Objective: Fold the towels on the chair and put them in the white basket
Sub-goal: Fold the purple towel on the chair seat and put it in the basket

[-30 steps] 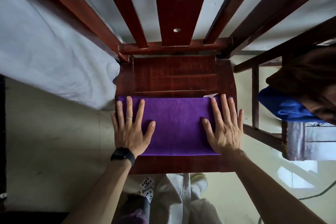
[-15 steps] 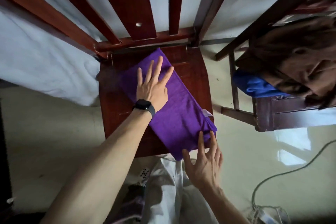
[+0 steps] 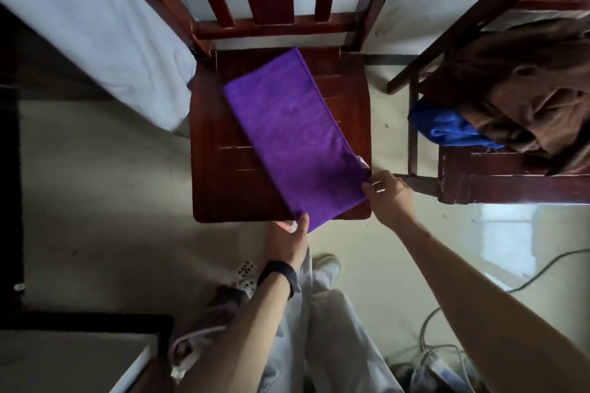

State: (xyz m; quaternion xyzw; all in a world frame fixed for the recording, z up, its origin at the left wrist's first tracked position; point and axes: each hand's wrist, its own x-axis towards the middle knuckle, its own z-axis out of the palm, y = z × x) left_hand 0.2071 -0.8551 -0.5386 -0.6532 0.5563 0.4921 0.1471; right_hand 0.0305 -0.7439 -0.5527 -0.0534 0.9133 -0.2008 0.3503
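Purple towel folded into long strip, lying diagonally on chair seat, frame centre, near end overhanging front edge. Left hand pinches its lower corner, thumb on top. Right hand grips right corner of same end, fingers curled. Blue towel under brown cloth on second chair, right of frame.

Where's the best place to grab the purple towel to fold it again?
The purple towel: pinch the two corners of its near short end, from the front of the chair. It lies flat as a long strip, and that end pokes past the chair's edge.
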